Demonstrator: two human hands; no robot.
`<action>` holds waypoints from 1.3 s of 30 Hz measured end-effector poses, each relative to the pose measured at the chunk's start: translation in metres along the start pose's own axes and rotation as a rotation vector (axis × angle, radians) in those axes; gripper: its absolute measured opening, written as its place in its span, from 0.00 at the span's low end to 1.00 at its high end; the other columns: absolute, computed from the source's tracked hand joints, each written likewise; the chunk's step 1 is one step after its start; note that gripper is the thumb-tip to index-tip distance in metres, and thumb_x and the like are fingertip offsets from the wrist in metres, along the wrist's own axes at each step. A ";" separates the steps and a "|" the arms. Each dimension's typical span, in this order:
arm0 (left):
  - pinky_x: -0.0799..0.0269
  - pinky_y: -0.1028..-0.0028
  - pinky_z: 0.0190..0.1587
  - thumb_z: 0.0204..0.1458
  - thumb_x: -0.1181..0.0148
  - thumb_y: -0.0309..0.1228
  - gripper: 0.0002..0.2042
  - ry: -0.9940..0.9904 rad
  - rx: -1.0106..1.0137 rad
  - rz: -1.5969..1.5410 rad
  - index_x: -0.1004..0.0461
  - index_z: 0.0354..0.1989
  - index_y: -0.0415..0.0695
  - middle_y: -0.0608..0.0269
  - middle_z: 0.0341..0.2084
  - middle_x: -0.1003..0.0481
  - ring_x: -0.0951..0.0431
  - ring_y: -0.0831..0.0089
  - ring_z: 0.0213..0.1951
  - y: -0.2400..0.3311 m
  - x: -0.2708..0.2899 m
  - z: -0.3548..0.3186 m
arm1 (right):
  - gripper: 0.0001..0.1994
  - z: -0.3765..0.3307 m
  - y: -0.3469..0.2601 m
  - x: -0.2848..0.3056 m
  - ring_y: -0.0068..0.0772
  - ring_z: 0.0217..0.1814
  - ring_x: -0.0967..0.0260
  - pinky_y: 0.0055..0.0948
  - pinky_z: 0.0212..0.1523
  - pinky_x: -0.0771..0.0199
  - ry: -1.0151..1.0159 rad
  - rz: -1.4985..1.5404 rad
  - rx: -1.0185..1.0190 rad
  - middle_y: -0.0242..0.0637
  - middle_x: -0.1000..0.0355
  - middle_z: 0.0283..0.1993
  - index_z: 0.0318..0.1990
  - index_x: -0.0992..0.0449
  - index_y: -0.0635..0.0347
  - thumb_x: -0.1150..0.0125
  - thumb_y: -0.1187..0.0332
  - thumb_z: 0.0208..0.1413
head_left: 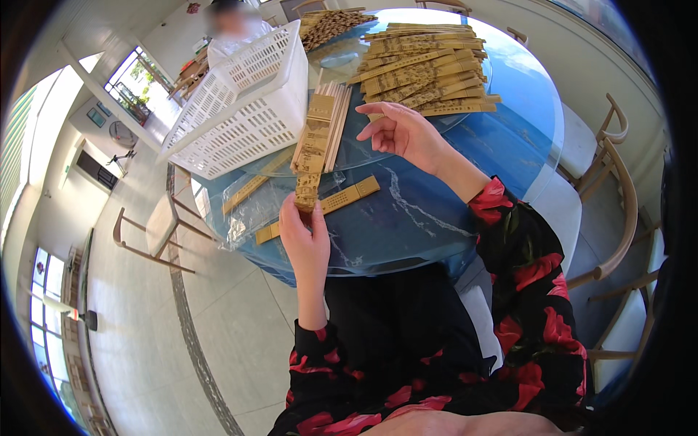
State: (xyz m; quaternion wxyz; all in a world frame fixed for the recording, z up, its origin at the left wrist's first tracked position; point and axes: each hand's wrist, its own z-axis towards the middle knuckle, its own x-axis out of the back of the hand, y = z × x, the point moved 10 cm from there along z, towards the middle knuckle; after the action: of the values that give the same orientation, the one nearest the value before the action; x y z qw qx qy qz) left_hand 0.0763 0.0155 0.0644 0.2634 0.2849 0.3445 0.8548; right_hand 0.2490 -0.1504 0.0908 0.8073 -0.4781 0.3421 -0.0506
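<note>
My left hand (304, 234) pinches the near end of a long, narrow gold printed sleeve (313, 149). The sleeve points away from me and tilts over a bundle of thin pale sticks (337, 129) on the table. Raised to the right of the sticks, my right hand (407, 136) holds nothing; its index finger and thumb stand apart and the other fingers curl loosely. Under and beside my left hand lies another gold sleeve (349, 197), set slantwise. A further gold strip (251, 190) rests to the left, near some clear plastic wrap (251, 218).
A white slotted plastic basket (240, 120) stands tilted at the left of the round blue table (414, 211). Behind my right hand is a large pile of gold sleeves (425, 69), with a stack of brown-gold pieces (331, 27) farther back. Chairs and another person are around.
</note>
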 end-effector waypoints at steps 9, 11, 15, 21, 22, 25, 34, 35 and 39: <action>0.35 0.83 0.25 0.66 0.49 0.30 0.07 -0.187 0.349 -0.913 0.28 0.44 0.40 0.48 0.41 0.21 0.28 0.79 0.24 -0.053 -0.003 -0.002 | 0.15 -0.010 0.063 -0.061 0.23 0.36 0.28 0.24 0.38 0.28 -0.350 -0.863 -0.083 0.35 0.23 0.39 0.51 0.24 0.63 0.43 0.63 0.64; 0.33 0.83 0.24 0.66 0.49 0.30 0.07 -0.150 0.400 -0.985 0.28 0.44 0.40 0.45 0.42 0.21 0.26 0.78 0.23 -0.058 -0.004 -0.001 | 0.15 -0.019 0.060 -0.077 0.31 0.36 0.26 0.30 0.40 0.27 -0.384 -1.008 -0.026 0.39 0.23 0.38 0.49 0.23 0.64 0.39 0.62 0.60; 0.32 0.83 0.23 0.66 0.49 0.31 0.08 -0.133 0.441 -1.023 0.29 0.46 0.40 0.42 0.45 0.21 0.24 0.78 0.22 -0.056 -0.005 0.000 | 0.14 -0.019 0.069 -0.075 0.34 0.34 0.26 0.32 0.38 0.28 -0.393 -1.146 0.055 0.39 0.22 0.34 0.45 0.22 0.65 0.39 0.64 0.58; 0.34 0.83 0.25 0.63 0.45 0.28 0.09 -0.219 0.356 -0.890 0.31 0.49 0.40 0.51 0.39 0.21 0.26 0.80 0.24 -0.037 -0.011 -0.003 | 0.10 -0.014 0.076 -0.056 0.21 0.27 0.29 0.23 0.31 0.30 -0.244 -0.903 -0.204 0.30 0.23 0.27 0.39 0.21 0.62 0.43 0.66 0.59; 0.36 0.83 0.25 0.63 0.45 0.28 0.09 -0.245 0.354 -0.870 0.31 0.49 0.40 0.55 0.36 0.22 0.29 0.81 0.24 -0.041 -0.015 -0.005 | 0.09 -0.014 0.076 -0.056 0.19 0.27 0.30 0.21 0.31 0.31 -0.257 -0.871 -0.218 0.29 0.23 0.28 0.39 0.22 0.62 0.44 0.67 0.60; 0.39 0.82 0.26 0.61 0.42 0.27 0.09 -0.349 0.358 -0.641 0.29 0.47 0.40 0.64 0.30 0.26 0.32 0.83 0.24 -0.041 -0.024 -0.014 | 0.08 -0.014 0.083 -0.057 0.15 0.28 0.32 0.18 0.32 0.32 -0.310 -0.770 -0.252 0.29 0.24 0.30 0.39 0.23 0.63 0.44 0.68 0.62; 0.38 0.84 0.27 0.61 0.41 0.26 0.05 -0.355 0.370 -0.624 0.26 0.41 0.38 0.68 0.29 0.27 0.32 0.85 0.26 -0.030 -0.025 -0.017 | 0.07 -0.018 0.088 -0.060 0.15 0.32 0.32 0.18 0.35 0.31 -0.362 -0.715 -0.297 0.29 0.26 0.30 0.39 0.24 0.64 0.42 0.68 0.61; 0.38 0.84 0.27 0.61 0.42 0.26 0.04 -0.368 0.341 -0.622 0.27 0.40 0.38 0.67 0.29 0.27 0.32 0.84 0.25 -0.025 -0.027 -0.015 | 0.07 -0.019 0.089 -0.060 0.15 0.32 0.32 0.18 0.35 0.30 -0.370 -0.706 -0.299 0.29 0.26 0.30 0.39 0.24 0.64 0.41 0.69 0.61; 0.38 0.83 0.27 0.63 0.44 0.28 0.05 -0.390 0.282 -0.574 0.28 0.39 0.39 0.65 0.28 0.26 0.32 0.83 0.25 -0.020 -0.029 -0.014 | 0.07 -0.019 0.091 -0.061 0.16 0.32 0.31 0.19 0.36 0.30 -0.371 -0.645 -0.282 0.29 0.26 0.31 0.39 0.25 0.65 0.41 0.70 0.61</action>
State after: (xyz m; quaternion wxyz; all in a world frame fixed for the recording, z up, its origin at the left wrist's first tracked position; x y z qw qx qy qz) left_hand 0.0925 0.0032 0.0322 0.5112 0.3676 0.4679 0.6202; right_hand 0.1688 -0.0904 0.0427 0.7245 -0.6682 0.0264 -0.1672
